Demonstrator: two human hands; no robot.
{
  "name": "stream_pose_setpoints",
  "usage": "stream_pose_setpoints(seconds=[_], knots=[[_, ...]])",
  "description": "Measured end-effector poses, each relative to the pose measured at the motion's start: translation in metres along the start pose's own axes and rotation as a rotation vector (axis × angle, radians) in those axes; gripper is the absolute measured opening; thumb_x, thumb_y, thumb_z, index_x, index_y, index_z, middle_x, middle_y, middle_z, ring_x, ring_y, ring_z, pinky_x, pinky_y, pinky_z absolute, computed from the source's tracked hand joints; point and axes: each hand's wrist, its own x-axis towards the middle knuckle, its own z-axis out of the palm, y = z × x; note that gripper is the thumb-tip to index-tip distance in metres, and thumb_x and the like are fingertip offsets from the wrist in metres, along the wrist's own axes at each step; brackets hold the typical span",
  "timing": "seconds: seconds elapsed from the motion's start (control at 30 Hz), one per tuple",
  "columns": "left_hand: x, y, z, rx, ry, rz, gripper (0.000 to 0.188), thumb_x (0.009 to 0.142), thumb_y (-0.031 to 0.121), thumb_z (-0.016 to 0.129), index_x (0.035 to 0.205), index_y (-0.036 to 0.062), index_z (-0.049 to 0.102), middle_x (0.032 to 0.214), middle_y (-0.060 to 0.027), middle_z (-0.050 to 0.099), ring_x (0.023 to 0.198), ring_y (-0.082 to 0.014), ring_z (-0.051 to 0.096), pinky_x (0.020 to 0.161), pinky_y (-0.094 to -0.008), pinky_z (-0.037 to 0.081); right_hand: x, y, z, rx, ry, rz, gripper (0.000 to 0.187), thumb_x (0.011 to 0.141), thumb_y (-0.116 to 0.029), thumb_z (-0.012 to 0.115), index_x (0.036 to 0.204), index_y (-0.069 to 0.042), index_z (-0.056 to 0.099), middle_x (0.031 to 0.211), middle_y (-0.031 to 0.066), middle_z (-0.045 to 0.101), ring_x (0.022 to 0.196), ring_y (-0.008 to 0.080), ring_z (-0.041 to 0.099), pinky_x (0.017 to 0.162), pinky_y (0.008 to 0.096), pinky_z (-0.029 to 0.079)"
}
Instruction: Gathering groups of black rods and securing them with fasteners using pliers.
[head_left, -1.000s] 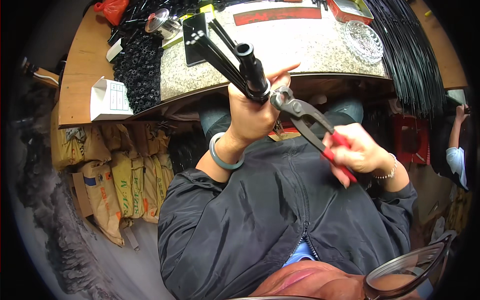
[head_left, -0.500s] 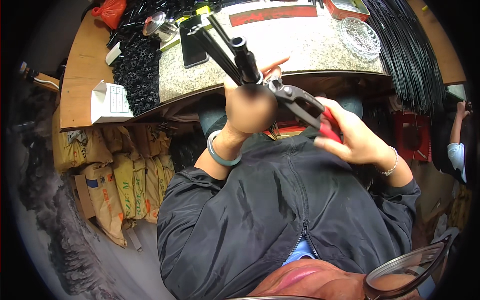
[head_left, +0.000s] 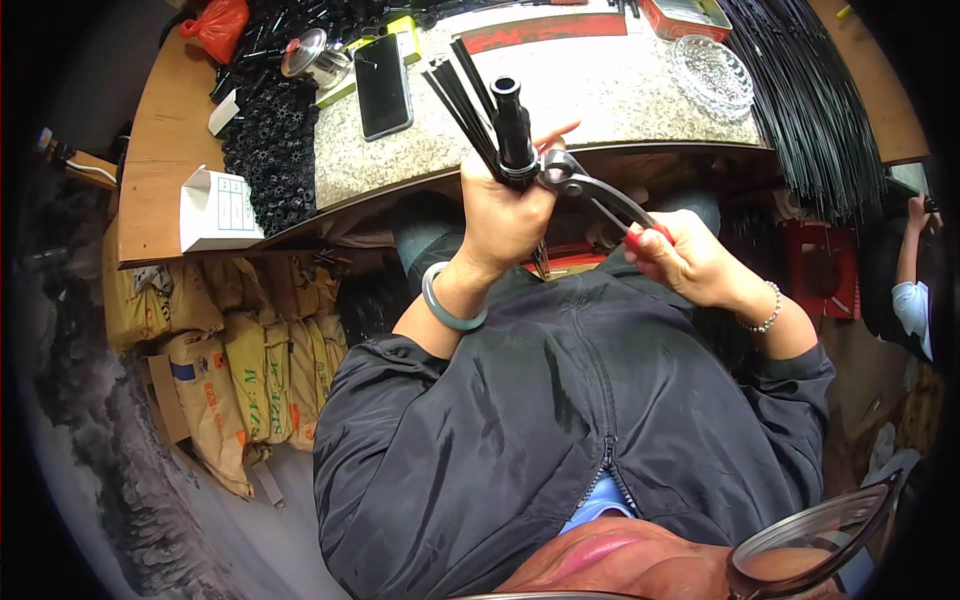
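My left hand (head_left: 505,225) is wrapped round the base of a black stepped tube (head_left: 514,130), which points up and away from me. Several thin black rods (head_left: 460,110) rise beside it from the same grip. Closed on the red handles of a pair of pincers (head_left: 607,194) is my right hand (head_left: 692,262). The pincers' metal head lies against the lower end of the tube, by my left fingers. Whether the jaws bite on anything there is too small to tell.
On the speckled tabletop (head_left: 620,90) are a phone (head_left: 384,90), a glass dish (head_left: 712,78) and a lidded glass jar (head_left: 322,62). Small black parts (head_left: 270,150) heap at left beside a white carton (head_left: 218,210). Long black rods (head_left: 815,120) overhang the right edge. Another person's arm (head_left: 910,255) shows far right.
The tube and rods have shifted slightly right with my left hand. The pincers' handles have come closer together as my right hand squeezed them.
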Motion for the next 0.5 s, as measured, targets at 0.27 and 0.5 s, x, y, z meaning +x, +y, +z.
stream_pose_setpoints(seconds=[0.27, 0.5], knots=[[0.002, -0.006, -0.006, 0.022, 0.131, -0.034, 0.024, 0.085, 0.001, 0.052, 0.106, -0.0117, 0.055, 0.048, 0.0019, 0.044, 0.033, -0.0039, 0.035, 0.034, -0.0189, 0.028, 0.033, 0.005, -0.040, -0.290, 0.389, -0.236, 0.024, 0.086, -0.021, 0.057, 0.073, -0.003, 0.049, 0.061, -0.0029, 0.040, 0.058, 0.0087, 0.035, 0.053, 0.0264, 0.035], [0.003, -0.002, 0.000, -0.008, 0.087, -0.061, 0.021, 0.084, -0.003, 0.055, 0.104, -0.0038, 0.062, 0.056, 0.0065, 0.045, 0.045, 0.0006, 0.036, 0.041, -0.0169, 0.026, 0.074, 0.016, -0.175, -1.227, 0.769, 0.302, 0.024, 0.078, -0.027, 0.059, 0.097, -0.012, 0.061, 0.096, 0.0119, 0.064, 0.092, 0.0292, 0.060, 0.078, 0.0405, 0.048]])
